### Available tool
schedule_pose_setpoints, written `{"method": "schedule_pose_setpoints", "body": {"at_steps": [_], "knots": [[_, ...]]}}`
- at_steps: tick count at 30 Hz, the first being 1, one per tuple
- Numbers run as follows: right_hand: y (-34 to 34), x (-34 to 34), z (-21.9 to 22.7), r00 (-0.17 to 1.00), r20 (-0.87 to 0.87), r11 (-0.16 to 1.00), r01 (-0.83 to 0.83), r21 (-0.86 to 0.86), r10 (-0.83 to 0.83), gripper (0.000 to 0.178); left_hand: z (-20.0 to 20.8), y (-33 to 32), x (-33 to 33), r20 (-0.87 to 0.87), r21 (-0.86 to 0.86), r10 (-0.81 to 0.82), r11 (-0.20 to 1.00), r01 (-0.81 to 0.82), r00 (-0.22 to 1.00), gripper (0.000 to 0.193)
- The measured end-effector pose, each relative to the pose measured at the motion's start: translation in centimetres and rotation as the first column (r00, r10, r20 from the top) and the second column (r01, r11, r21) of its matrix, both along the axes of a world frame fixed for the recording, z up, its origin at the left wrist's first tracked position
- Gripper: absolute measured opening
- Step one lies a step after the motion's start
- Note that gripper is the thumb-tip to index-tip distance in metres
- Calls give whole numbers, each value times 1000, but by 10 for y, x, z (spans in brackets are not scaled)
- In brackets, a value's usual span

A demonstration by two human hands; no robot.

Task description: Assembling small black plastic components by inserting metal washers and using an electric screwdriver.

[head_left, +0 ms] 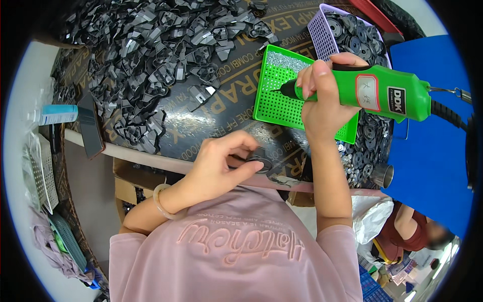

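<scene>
Left hand (219, 160) pinches a disc (263, 157); right hand (326, 98) clamped round the driver (377, 93), tip over the tray (274, 109). Advised: meet screws (286, 61) squarely, disc held steady.

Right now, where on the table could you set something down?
Bare table lies between the heap of black parts, the green tray and the left hand. The far left is crowded by that heap, the right by round black discs.

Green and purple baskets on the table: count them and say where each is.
2: the green basket, holding small silver pieces, below the power screwdriver's tip; the purple basket, holding black discs, beyond it at upper right. Others may be hidden under heaped parts.
</scene>
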State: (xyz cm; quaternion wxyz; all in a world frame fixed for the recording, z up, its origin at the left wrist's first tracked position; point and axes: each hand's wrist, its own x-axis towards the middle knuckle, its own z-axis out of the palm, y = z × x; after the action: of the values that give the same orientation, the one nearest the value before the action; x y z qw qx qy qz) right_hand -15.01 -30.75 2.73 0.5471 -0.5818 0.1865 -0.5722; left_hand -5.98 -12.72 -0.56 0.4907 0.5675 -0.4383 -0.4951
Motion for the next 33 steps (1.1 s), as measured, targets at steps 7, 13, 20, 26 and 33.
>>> {"method": "schedule_pose_setpoints", "body": {"at_steps": [7, 13, 20, 26, 33], "knots": [[2, 0, 3, 999, -30, 999, 20, -25, -20, 31, 6, -3, 0, -434, 130, 211, 977, -171, 876, 33], [2, -4, 9, 999, -30, 999, 24, -41, -25, 30, -2, -6, 3, -417, 104, 192, 981, -163, 888, 40], [28, -42, 49, 968, 131, 977, -212, -25, 214, 36, -8, -10, 5, -265, -45, 152, 985, -169, 952, 58], [54, -63, 58, 934, 58, 931, -357, 72, 353, 39, -2, -15, -1, -261, -36, 160, 984, -175, 952, 54], [52, -66, 48, 915, 36, 915, -403, 36, 402, 42, -1, -15, -4, -245, -29, 165, 984, -177, 955, 54]]}}
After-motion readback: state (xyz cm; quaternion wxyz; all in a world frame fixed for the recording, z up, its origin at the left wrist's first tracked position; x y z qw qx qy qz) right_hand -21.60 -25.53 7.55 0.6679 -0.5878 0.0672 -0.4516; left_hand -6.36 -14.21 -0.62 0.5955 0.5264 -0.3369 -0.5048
